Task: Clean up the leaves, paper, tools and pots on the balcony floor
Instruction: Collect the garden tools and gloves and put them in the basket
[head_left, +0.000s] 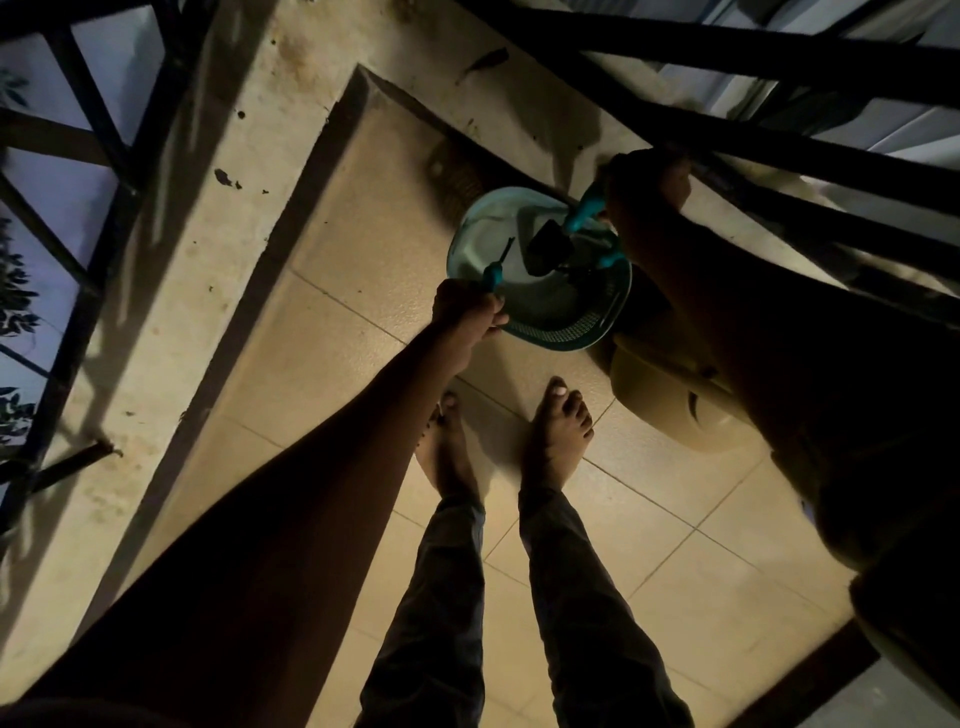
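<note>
Tools with teal handles are in both your hands: at frame centre your left hand (470, 312) grips one (492, 274) over the teal basket (566, 332), and further up right your right hand (649, 182) grips another (589, 208). Your bare feet (558, 431) stand on the tiled floor (322, 332) below; dark railing (779, 57) crosses the top.

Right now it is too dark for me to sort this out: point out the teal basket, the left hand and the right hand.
teal basket (571, 332): head view, perforated near rim.
left hand (467, 312): head view, back of hand, by a teal handle.
right hand (649, 182): head view, knuckles.
</note>
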